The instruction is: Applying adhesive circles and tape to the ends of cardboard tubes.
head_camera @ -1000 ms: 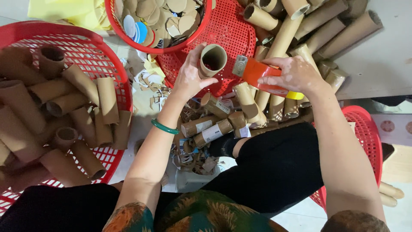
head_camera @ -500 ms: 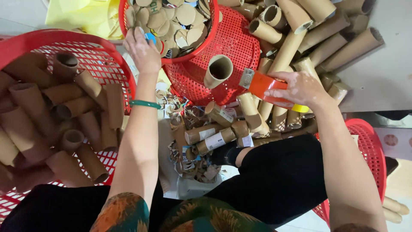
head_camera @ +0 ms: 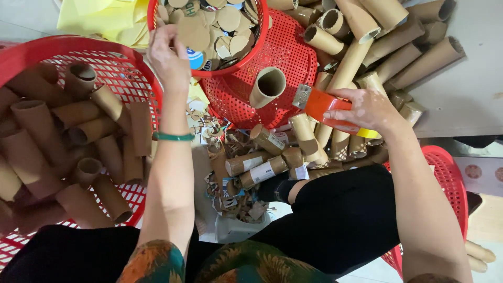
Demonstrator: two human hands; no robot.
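My right hand point(head_camera: 367, 110) grips an orange hand tool point(head_camera: 322, 105) with a metal front end. A short cardboard tube point(head_camera: 267, 86) sits at that metal end, its open mouth facing up. My left hand point(head_camera: 167, 52), with a green bangle on the wrist, reaches over the rim of a round red basket point(head_camera: 259, 44) filled with cardboard discs. Its fingers are curled at the rim, and whether they hold a disc is hidden.
A large red basket point(head_camera: 52, 44) with several cardboard tubes is at the left. More tubes point(head_camera: 398, 47) are piled at the upper right over an upturned red basket point(head_camera: 288, 57). Torn label scraps point(head_camera: 230, 183) and tubes lie between my knees. Another red basket point(head_camera: 450, 178) is at the right.
My left hand let go of the tube and moved up and left to the basket of discs. The tube stays on the orange tool in my right hand.
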